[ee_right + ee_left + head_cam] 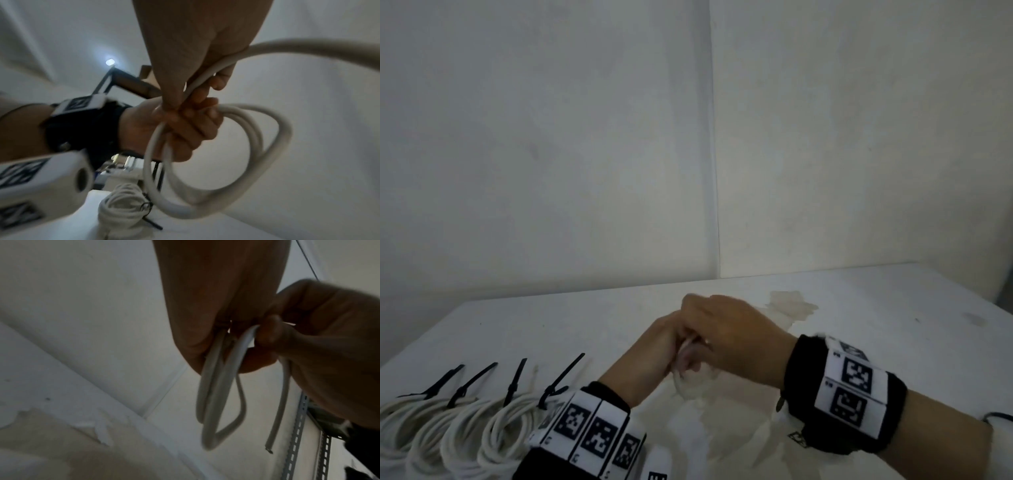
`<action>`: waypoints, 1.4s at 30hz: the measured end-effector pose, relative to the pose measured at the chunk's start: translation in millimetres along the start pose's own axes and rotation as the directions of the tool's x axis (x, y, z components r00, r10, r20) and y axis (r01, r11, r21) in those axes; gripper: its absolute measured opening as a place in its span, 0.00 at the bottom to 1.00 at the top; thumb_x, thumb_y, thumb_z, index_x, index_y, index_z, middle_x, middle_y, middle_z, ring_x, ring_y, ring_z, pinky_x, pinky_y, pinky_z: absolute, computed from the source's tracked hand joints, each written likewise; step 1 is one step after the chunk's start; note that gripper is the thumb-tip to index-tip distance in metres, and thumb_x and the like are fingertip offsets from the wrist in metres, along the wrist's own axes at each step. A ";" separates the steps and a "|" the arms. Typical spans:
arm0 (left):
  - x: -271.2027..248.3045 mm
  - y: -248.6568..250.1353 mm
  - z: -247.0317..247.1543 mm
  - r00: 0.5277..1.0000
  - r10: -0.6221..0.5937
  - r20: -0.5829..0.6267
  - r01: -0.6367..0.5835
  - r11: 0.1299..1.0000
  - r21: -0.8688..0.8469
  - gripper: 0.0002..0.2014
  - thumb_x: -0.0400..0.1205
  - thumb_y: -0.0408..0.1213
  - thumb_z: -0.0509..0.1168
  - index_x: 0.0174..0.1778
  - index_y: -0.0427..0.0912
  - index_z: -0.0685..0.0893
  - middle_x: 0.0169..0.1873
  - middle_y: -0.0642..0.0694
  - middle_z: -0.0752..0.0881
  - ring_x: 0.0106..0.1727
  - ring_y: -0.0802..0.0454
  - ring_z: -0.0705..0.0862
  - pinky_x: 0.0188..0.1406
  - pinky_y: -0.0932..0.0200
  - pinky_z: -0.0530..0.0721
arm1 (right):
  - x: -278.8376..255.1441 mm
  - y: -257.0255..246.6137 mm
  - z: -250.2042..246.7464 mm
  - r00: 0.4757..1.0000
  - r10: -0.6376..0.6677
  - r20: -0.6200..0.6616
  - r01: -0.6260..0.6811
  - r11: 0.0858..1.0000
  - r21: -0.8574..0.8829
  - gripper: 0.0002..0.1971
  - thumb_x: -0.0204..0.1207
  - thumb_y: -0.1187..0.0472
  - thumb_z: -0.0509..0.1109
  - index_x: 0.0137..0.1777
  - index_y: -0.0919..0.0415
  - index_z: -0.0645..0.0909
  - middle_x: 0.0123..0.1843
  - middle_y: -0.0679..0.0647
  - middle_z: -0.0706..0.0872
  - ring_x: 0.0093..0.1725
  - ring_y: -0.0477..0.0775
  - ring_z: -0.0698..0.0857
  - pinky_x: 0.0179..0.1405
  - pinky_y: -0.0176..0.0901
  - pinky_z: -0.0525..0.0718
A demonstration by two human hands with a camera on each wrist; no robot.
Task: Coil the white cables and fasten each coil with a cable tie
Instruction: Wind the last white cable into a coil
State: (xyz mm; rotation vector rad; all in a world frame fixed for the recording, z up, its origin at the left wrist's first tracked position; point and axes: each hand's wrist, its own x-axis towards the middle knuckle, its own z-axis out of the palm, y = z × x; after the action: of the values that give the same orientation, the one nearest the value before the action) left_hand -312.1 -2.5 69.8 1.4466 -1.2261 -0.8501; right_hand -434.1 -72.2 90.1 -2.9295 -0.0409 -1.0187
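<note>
Coils done: four tied coils (448, 431) beside your left wrist.
In hand: your left hand (654, 346) grips the looped cable (257, 142); right hand (736, 335) pinches its tail.
Left: finish winding, then tie.

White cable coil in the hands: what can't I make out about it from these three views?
- Head view: the right hand covers the left hand and most of the half-wound white cable coil.
- Left wrist view: motion blur smears the loops; the count is unclear.
- Right wrist view: the feeding strand is cut off by the right edge.
- Finished tied white coils: partly cut off by the bottom-left edge of the head view.
</note>
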 end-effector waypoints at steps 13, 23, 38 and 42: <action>-8.2 23.4 9.1 0.987 -0.128 0.100 0.151 0.950 -0.274 0.23 0.84 0.53 0.48 0.35 0.39 0.75 0.17 0.54 0.64 0.15 0.61 0.59 0.20 0.68 0.62 | -8.9 39.6 -9.2 0.951 0.292 -0.104 -0.256 0.929 0.269 0.19 0.73 0.47 0.64 0.41 0.64 0.86 0.35 0.52 0.79 0.33 0.43 0.73 0.36 0.24 0.71; -13.2 24.2 4.9 0.994 -0.105 0.026 0.105 0.877 -0.469 0.18 0.77 0.51 0.57 0.31 0.39 0.75 0.16 0.52 0.61 0.13 0.60 0.57 0.17 0.67 0.61 | -21.4 32.2 -16.9 0.824 0.475 0.309 -0.566 0.681 0.464 0.13 0.72 0.57 0.74 0.44 0.69 0.78 0.35 0.49 0.82 0.28 0.37 0.76 0.32 0.31 0.73; -15.0 16.8 7.9 0.992 -0.118 0.047 0.126 0.887 -0.445 0.12 0.78 0.37 0.59 0.29 0.41 0.68 0.16 0.53 0.61 0.13 0.62 0.57 0.14 0.68 0.59 | -27.8 29.9 -21.6 0.834 0.429 0.348 -0.543 0.754 0.370 0.26 0.68 0.62 0.78 0.65 0.53 0.74 0.39 0.36 0.78 0.36 0.31 0.77 0.37 0.23 0.73; -14.6 19.8 6.9 0.991 -0.133 0.002 0.123 0.918 -0.377 0.16 0.82 0.41 0.58 0.29 0.41 0.69 0.16 0.53 0.60 0.14 0.60 0.56 0.14 0.68 0.57 | -27.3 27.8 -25.4 0.864 0.430 0.263 -0.504 0.736 0.452 0.09 0.79 0.59 0.66 0.56 0.60 0.82 0.38 0.41 0.81 0.35 0.33 0.79 0.37 0.25 0.74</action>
State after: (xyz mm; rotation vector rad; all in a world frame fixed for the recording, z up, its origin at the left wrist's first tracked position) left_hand -327.0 10.5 86.0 1.2259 -0.8944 -1.0891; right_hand -470.2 -101.5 92.3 -2.3295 0.3561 -0.5962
